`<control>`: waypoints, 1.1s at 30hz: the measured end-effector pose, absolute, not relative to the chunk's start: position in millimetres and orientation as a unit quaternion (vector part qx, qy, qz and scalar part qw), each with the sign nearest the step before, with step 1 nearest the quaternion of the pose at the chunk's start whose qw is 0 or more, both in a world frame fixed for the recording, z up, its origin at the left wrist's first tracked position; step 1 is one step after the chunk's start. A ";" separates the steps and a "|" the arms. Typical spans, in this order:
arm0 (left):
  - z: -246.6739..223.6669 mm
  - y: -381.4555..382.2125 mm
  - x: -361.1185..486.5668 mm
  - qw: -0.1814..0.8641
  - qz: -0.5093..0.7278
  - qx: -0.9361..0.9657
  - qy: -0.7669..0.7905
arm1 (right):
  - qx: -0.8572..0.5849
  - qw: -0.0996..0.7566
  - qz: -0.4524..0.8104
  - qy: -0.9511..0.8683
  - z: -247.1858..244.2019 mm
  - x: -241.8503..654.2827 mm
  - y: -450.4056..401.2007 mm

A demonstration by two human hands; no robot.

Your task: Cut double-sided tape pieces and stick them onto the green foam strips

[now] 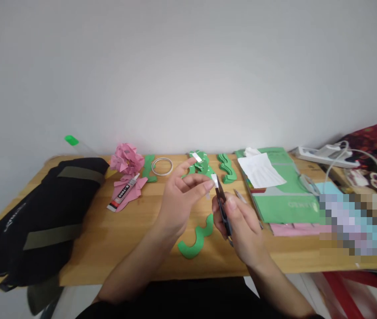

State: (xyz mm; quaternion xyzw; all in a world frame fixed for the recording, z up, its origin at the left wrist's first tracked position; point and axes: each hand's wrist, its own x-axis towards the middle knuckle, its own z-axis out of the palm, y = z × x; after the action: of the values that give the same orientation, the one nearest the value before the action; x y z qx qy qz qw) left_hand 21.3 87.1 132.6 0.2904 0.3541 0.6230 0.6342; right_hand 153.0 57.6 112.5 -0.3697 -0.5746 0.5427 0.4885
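My left hand (180, 199) pinches a small white strip (214, 180) between thumb and fingers. Another small white piece (197, 157) sits at the tip of its raised index finger. My right hand (241, 226) is closed around dark-handled scissors (222, 206), whose blades point up beside the strip. Below and between the hands, a wavy green paper piece (191, 249) lies on the wooden table (118, 252). Behind my left hand are more green pieces (203, 166), partly hidden by its fingers. A stack of wavy green pieces (227, 168) lies to their right.
A black bag (52, 212) covers the table's left side. Nearby are pink crumpled paper (126, 158), a glue tube (123, 193) and a tape roll (162, 166). To the right lie a green packet (284, 204), white tissue (262, 170) and a power strip (328, 155) with cables.
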 end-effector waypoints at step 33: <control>120.3 88.3 27.9 0.647 0.598 0.301 0.366 | -0.403 0.471 0.540 -0.569 108.0 166.7 59.0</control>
State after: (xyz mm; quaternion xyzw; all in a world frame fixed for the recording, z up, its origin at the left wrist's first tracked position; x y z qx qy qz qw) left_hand 27.9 88.3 120.3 0.3007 0.3657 0.5976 0.6471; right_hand 166.7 59.0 108.0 -0.4026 -0.5694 0.5404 0.4709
